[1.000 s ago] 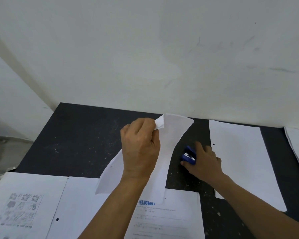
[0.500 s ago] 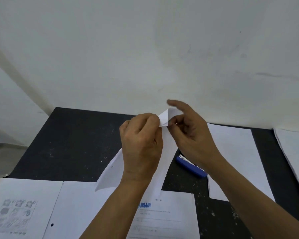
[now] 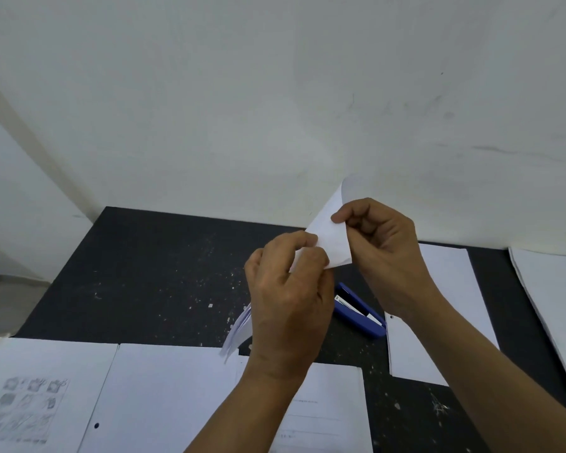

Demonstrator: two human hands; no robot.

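**A:** Where are the papers?

**B:** The papers (image 3: 332,238) are held in the air, above the stapler (image 3: 360,310) and a little to its left. Their lower edges fan out left of the stapler, beside the left wrist.

**A:** And the hands?

**B:** The left hand (image 3: 285,299) has its fingers curled and pinches the papers near their top corner. The right hand (image 3: 384,250), above the stapler, pinches the top leaf between thumb and forefinger, with the other fingers loosely bent. That leaf curls up toward the wall (image 3: 275,93).

**A:** Is anyone touching the stapler?

**B:** No. It is blue and lies flat on the table (image 3: 144,273), below and between the hands.

**A:** What else is around it?

**B:** A sheet (image 3: 445,322) lies just right of the stapler, and a stack (image 3: 553,305) lies farther right. A form (image 3: 327,416) lies on the near side of the stapler.
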